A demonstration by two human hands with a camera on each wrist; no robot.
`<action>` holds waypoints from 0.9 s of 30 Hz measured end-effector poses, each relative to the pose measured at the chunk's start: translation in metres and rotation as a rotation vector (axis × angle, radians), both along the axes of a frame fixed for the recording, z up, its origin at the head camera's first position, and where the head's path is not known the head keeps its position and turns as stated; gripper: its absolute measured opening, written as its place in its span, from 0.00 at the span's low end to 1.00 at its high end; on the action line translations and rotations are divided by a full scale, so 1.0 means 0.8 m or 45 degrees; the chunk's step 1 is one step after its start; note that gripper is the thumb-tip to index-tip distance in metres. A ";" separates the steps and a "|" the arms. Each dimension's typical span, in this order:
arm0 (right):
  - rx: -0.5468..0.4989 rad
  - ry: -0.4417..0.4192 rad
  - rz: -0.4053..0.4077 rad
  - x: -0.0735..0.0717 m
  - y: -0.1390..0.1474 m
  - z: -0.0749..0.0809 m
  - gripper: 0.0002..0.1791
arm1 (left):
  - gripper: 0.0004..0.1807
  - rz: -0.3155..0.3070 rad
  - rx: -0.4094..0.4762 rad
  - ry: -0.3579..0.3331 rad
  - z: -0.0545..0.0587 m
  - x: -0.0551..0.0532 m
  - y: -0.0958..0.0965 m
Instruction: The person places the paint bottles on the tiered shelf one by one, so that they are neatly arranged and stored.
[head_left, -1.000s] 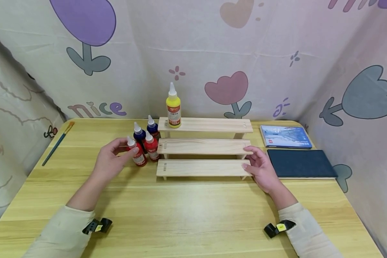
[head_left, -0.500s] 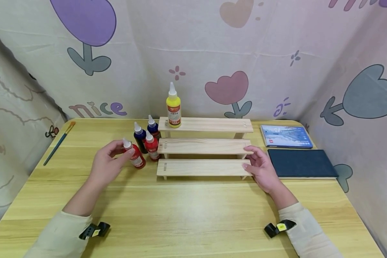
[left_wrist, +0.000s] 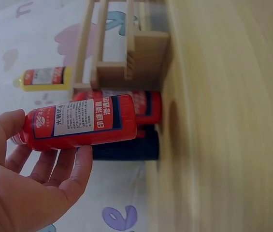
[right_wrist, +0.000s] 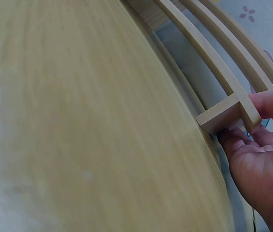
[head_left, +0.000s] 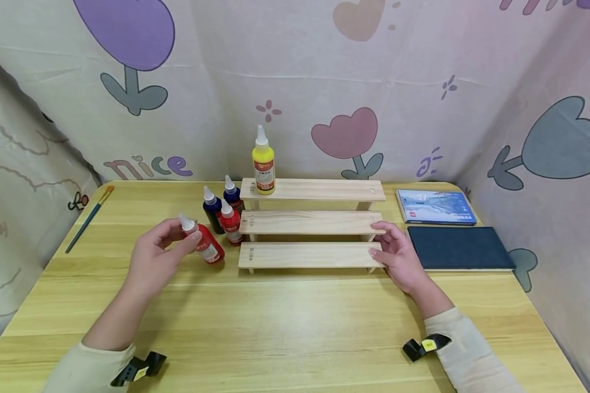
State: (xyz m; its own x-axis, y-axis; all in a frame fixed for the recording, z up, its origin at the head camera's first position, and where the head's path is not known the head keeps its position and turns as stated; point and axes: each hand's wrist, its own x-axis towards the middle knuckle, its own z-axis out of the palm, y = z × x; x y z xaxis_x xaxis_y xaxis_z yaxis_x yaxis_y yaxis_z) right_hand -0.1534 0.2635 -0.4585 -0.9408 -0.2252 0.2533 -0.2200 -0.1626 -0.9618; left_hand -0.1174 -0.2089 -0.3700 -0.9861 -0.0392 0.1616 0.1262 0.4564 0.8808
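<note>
My left hand (head_left: pixel 153 257) pinches a red bottle (head_left: pixel 208 248) near its white nozzle cap, thumb on one side and fingers on the other. The bottle tilts, cap toward the hand; in the left wrist view its printed label (left_wrist: pixel 80 120) faces the camera, and its base is off the table. On the right, my right hand (head_left: pixel 398 259) grips the end of a three-step wooden rack (head_left: pixel 311 255), thumb at the lowest step and fingers at the middle one. In the right wrist view that hand (right_wrist: pixel 262 164) is around the rack's end by its leg (right_wrist: pixel 221 116).
Another red bottle (head_left: pixel 232 225) and two dark blue bottles (head_left: pixel 212 210) stand left of the rack. A yellow bottle (head_left: pixel 264 170) stands on its top step. A paintbrush (head_left: pixel 89 219) lies far left; a blue-and-white box (head_left: pixel 436 207) and dark book (head_left: pixel 459 248) lie right.
My left hand has drawn the red bottle leftward and toward me, away from the other bottles, tilting it more. The right hand and the rack have stayed in place.
</note>
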 end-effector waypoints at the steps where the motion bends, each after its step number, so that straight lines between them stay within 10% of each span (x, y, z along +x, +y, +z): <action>1: 0.002 -0.002 0.001 0.000 0.000 0.000 0.30 | 0.19 -0.001 0.003 0.011 0.002 0.002 0.002; 27: -0.017 -0.004 0.002 0.000 -0.001 0.003 0.30 | 0.13 -0.252 0.275 0.101 0.051 -0.002 0.079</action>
